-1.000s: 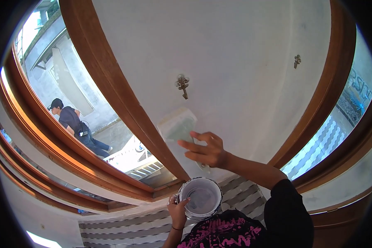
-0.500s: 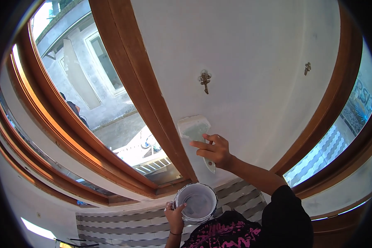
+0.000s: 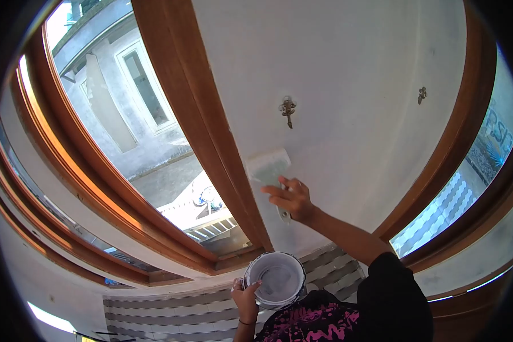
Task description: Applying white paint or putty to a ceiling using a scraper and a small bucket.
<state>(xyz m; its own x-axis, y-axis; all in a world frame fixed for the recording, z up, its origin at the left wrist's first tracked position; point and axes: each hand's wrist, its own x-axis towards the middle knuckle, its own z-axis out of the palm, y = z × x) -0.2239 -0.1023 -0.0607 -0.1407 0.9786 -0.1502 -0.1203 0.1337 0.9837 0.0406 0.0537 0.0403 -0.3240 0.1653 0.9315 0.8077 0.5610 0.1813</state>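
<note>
I see left hand [image 3: 246, 299] clamped on bucket [image 3: 276, 260] at its right | pale grey material [image 3: 277, 285] inside | right hand [image 3: 292, 199] clamped on broad-bladed tool [image 3: 272, 167]

a black shirt [image 3: 399, 310] with pink print [image 3: 325, 329]
its sleeve [image 3: 389, 271] is short; a thin dark band [image 3: 246, 323] rings the left wrist [image 3: 248, 315]

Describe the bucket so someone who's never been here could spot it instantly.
Start at the white wall between the wooden frames and look below it in the picture. There, beside the dark shirt, the left hand grips a bucket by its rim. Its round, open mouth sets it apart from the flat scraper in the right hand.
</note>
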